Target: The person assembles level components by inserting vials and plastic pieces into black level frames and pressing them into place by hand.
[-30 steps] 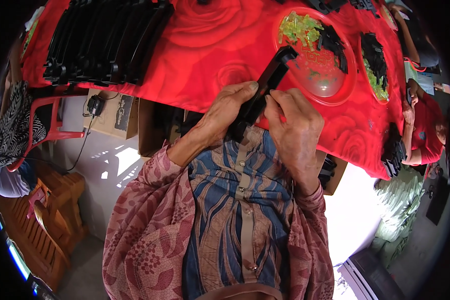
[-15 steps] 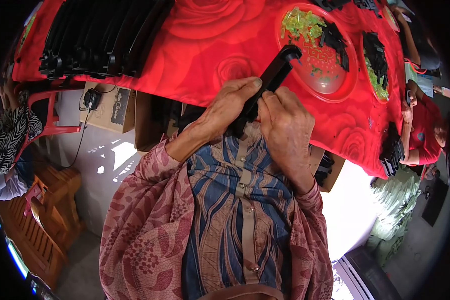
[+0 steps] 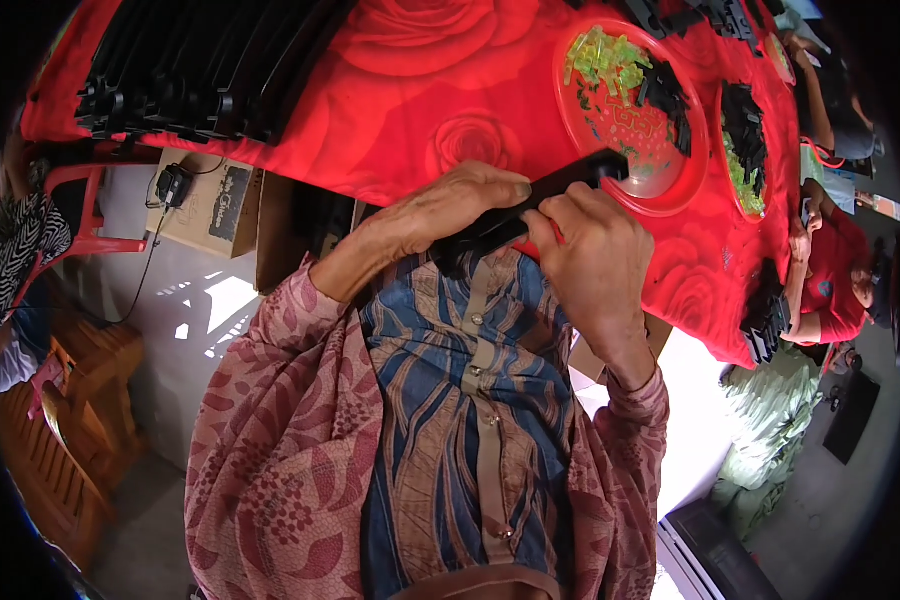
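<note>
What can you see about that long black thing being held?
The long, narrow black piece looks like hard plastic, slightly shiny, with a blocky far end. It slants, far end toward the red tray, near end by the shirt. The left hand and right hand both hold it, covering parts of it.

- Item: long, narrow black part (image 3: 562,181), blocky at its far end.
- Pose: slanted, far end pointing forward and rightward.
- Location: held between left hand (image 3: 460,206) and right hand (image 3: 602,242), partly covered by both.
</note>
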Available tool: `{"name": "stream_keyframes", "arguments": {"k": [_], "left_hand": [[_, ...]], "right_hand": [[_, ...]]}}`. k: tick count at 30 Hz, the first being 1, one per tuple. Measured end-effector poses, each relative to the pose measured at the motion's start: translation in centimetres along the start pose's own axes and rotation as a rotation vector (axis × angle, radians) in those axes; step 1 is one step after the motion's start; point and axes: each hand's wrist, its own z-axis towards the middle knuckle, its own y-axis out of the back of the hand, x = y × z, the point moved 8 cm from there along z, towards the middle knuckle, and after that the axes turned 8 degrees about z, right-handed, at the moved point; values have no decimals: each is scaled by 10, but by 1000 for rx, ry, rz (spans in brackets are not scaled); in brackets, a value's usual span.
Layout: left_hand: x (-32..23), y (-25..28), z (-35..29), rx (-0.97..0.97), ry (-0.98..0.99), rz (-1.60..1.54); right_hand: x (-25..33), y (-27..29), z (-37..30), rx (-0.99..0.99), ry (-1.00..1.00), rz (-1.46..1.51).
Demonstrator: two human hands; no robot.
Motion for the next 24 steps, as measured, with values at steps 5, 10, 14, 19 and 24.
{"name": "stream_keyframes", "arguments": {"k": [5,10,14,19,24], "left_hand": [[-12,-11,-8,315,17,216],[-41,3,-16,277,66,366],[-46,26,-12,406,-20,-168],[-70,32,-11,259,-385,-151],[-54,25,-6,-118,-516,-54]], "right_hand": [[20,21,9,-6,221,-93],[-13,-4,17,271,124,304],[-12,-7,15,247,100,486],[-20,-1,16,-243,-144,529],[-23,-26,8,-330,-233,582]]}}
